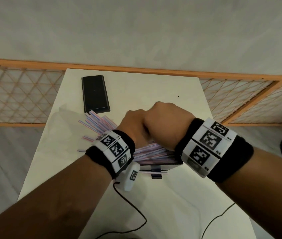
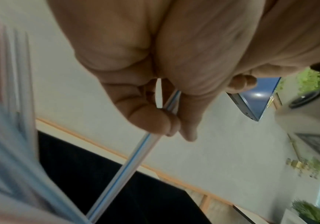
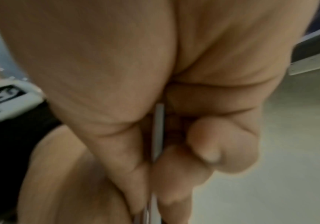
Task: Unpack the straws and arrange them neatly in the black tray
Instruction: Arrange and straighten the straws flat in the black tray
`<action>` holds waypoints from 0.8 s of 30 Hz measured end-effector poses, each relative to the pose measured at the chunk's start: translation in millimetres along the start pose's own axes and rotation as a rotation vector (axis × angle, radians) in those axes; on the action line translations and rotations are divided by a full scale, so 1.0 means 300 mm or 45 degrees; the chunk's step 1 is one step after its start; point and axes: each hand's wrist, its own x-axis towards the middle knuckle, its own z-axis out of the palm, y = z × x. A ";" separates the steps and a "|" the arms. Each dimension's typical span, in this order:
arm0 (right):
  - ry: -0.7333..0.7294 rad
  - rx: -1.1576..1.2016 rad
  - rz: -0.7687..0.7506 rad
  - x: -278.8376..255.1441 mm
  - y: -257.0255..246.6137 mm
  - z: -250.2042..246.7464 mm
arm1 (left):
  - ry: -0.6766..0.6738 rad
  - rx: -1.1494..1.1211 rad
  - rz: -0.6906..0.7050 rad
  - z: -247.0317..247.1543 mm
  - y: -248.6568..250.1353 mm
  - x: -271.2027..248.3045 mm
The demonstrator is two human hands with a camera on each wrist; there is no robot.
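Observation:
Both hands meet over the near black tray (image 1: 161,167), which holds a bed of pink-and-blue striped straws (image 1: 152,152). My left hand (image 1: 133,123) pinches one straw (image 2: 132,160) between thumb and fingertips (image 2: 155,122), above the dark tray (image 2: 101,174). My right hand (image 1: 164,116) is curled into a fist, and in the right wrist view its thumb and fingers (image 3: 209,145) close round a thin straw (image 3: 159,128). Whether both hands hold the same straw I cannot tell. A loose heap of straws (image 1: 98,125) fans out on the table left of the hands.
A second flat black tray or lid (image 1: 95,94) lies at the far left of the white table (image 1: 171,204). One stray straw (image 1: 152,173) lies against the near tray's front. Black cables (image 1: 133,209) trail over the near table. A wooden lattice fence (image 1: 21,94) runs behind.

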 end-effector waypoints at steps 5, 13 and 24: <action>0.383 0.521 -0.035 -0.002 0.084 0.034 | 0.228 -0.364 -0.038 -0.053 -0.083 -0.048; 0.353 0.975 -0.004 0.057 0.062 0.255 | 0.401 -0.889 0.205 -0.107 -0.105 -0.102; 0.489 1.166 -0.172 0.047 -0.044 0.337 | 0.654 -0.473 0.284 -0.058 -0.048 -0.130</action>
